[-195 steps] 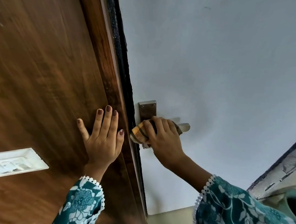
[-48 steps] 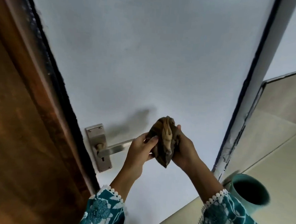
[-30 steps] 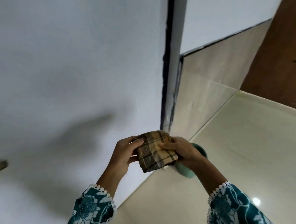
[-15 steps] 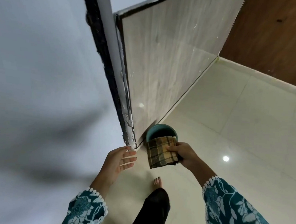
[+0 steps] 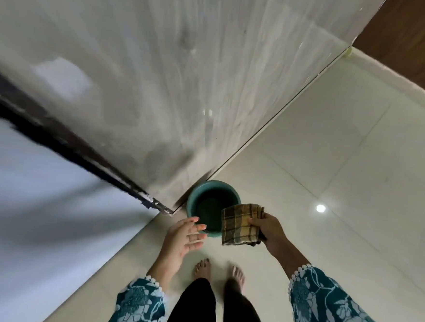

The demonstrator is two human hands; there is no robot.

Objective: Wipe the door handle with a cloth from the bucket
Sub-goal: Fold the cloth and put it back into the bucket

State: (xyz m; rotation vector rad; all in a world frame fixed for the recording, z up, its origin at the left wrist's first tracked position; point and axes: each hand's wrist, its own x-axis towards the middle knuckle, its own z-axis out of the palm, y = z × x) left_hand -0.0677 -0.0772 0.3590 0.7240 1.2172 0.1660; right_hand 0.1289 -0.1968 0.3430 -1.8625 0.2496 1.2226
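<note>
We stood on the pale floor [image 5: 355,196] with our bare feet [image 5: 202,268] close together, facing the corner where the wall meets the floor. That put the bucket right in front of our toes, so we did not have to stretch.

Our left hand [image 5: 183,236] was open and held nothing. Its fingers were spread and pointed at the near rim of the bucket, maybe ready to help or to keep us steady. Our right hand [image 5: 268,230] pinched the folded checked cloth [image 5: 239,224] by its right edge. The cloth hung over the right side of the bucket's rim, so we think it was about to go back in. Holding it by one edge made it easy to drop.

The green bucket [image 5: 193,202] sat on the floor, touching the bottom corner of the tiled wall [image 5: 212,73], just beside the dark door frame [image 5: 57,137]. We could not see if it held water.

The door handle was not in view now. A few seconds before, we had rubbed it with the cloth. Then both hands folded the cloth, and we turned down toward the bucket. Half a second ago the cloth sat over the bucket's near rim; now it was over its right side, and we saw both feet.
</note>
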